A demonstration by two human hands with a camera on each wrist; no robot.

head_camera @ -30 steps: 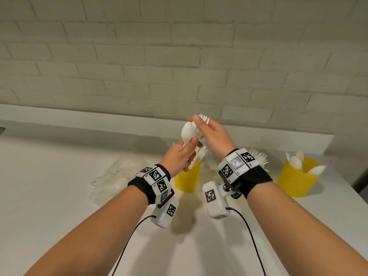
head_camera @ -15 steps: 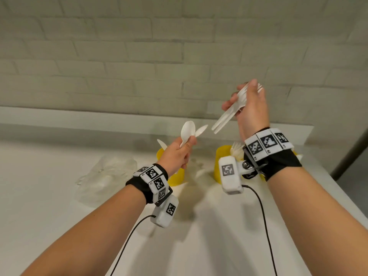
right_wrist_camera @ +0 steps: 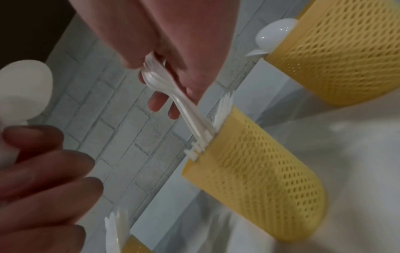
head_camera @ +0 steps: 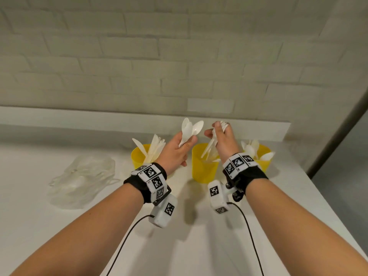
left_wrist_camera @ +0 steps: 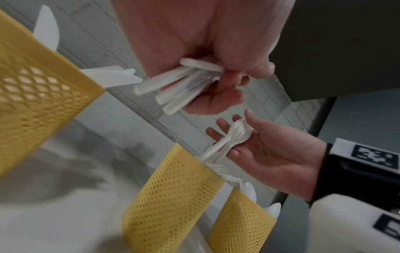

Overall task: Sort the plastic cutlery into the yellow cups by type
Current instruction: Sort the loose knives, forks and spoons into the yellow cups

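Observation:
Three yellow mesh cups stand in a row by the wall. Knives fill the left cup [head_camera: 139, 158], forks the middle cup [head_camera: 203, 166], spoons the right cup [head_camera: 262, 156]. My left hand [head_camera: 187, 142] grips a few white spoons [head_camera: 189, 128] by the handles, bowls up, between the left and middle cups. My right hand [head_camera: 215, 132] pinches a bundle of forks [head_camera: 211, 146], tines up, with the handle ends inside the middle cup. The right wrist view shows the forks [right_wrist_camera: 164, 85] slanting down into the middle cup [right_wrist_camera: 255, 171]. The spoon handles [left_wrist_camera: 181, 85] stick out of my left fist.
A crumpled clear plastic bag [head_camera: 83, 182] lies on the white counter [head_camera: 59, 226] left of the cups. A brick wall with a low ledge [head_camera: 99, 120] runs behind them. The counter ends at the right, just past the right cup.
My right hand has come down from its raised position, bringing the fork handles into the middle cup. My left hand still holds the spoons and has hardly moved.

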